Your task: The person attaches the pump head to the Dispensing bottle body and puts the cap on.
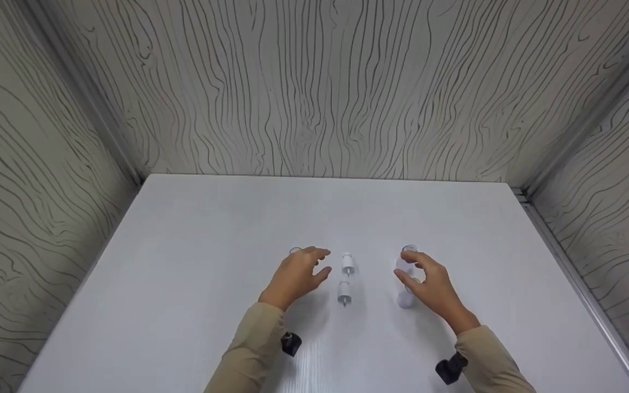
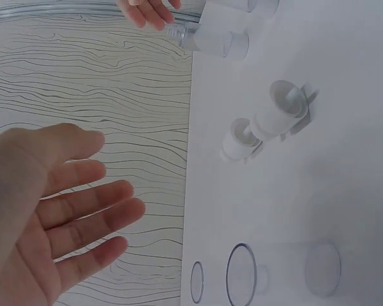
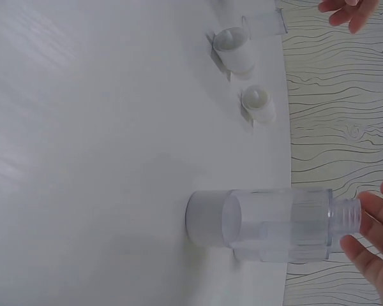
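My left hand (image 1: 295, 275) hovers with fingers spread and relaxed, holding nothing. Beneath and beside it stand clear open-topped cylinders (image 2: 241, 275), mostly hidden by the hand in the head view. My right hand (image 1: 429, 281) is over two clear bottles with white bases, thumb and fingers parted. Its fingertips (image 3: 352, 245) are close to the threaded neck of the nearer bottle (image 3: 277, 223); whether they touch it I cannot tell. Between the hands, two white cylindrical pieces with a stem, one farther (image 1: 348, 263) and one nearer (image 1: 344, 290), stand in a row.
The white table (image 1: 200, 229) carries all the pieces near its middle. Wood-patterned panels (image 1: 303, 93) rise behind it and on both sides. Black wrist cameras (image 1: 291, 344) sit on both sleeved forearms.
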The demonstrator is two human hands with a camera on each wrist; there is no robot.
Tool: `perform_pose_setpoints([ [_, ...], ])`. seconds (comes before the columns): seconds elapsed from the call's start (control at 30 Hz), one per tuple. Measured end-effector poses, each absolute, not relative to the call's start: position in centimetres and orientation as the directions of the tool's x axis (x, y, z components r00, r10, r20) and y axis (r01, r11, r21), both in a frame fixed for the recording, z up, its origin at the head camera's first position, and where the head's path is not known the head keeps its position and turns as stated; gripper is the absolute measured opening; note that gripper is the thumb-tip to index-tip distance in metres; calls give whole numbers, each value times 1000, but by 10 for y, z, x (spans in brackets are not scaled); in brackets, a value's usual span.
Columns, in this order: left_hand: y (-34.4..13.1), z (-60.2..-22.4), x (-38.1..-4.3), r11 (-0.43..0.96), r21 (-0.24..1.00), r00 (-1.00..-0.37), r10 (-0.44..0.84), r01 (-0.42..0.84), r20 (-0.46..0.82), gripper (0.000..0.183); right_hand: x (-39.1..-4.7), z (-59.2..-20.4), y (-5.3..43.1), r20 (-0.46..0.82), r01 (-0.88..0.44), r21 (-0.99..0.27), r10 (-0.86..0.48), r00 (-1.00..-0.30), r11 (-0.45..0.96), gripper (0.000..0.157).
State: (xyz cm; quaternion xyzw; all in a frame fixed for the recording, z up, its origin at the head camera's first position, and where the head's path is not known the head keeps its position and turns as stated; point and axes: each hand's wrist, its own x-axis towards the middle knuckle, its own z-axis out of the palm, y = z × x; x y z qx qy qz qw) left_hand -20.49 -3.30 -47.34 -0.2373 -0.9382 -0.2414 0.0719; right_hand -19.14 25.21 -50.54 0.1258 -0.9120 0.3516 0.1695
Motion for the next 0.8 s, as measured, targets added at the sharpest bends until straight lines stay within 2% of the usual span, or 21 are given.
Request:
perform_pose_setpoints([
  [0.23,-23,-485,-197,763,423,-872,436,489,223,29,-186,-514,254,339,-297,-630,-90,-936,718,40],
  [0.5,-14,-495,-194,742,424,-855,458,518,243,27,-184,-522,257,362,-306,-608,-87,-928,733,41],
  [0.8,-6,-503,-190,733,465,-867,453,496,210,25,-181,-527,258,256,-207,-661,-42,-966,721,46],
])
